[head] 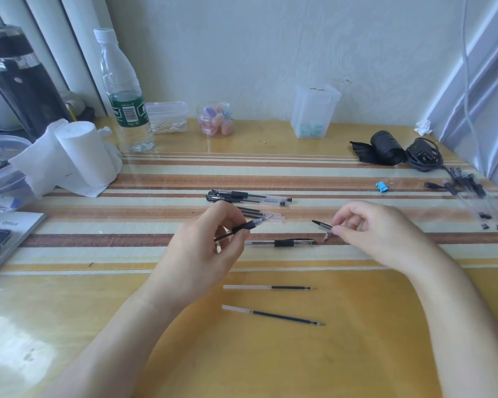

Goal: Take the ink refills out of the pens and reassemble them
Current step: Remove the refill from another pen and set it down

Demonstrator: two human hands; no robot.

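Note:
My left hand [210, 248] grips a black-gripped pen [249, 225], its tip pointing right and slightly up. My right hand [365, 228] pinches a clear pen cap [322, 224] with a black end, held just right of that tip and apart from it. A whole pen [282, 243] lies on the table between my hands. Two loose ink refills [270, 287] [273, 315] lie nearer to me. Behind my left hand lie two capped pens [247, 196] and clear pen barrels [263, 214].
At the right edge lie several more pens [472, 191] with small black caps, a blue binder clip [383, 186] and a black cable bundle [400, 152]. At the back stand a water bottle [124, 93], small clear containers [314, 113] and a tissue roll [81, 156].

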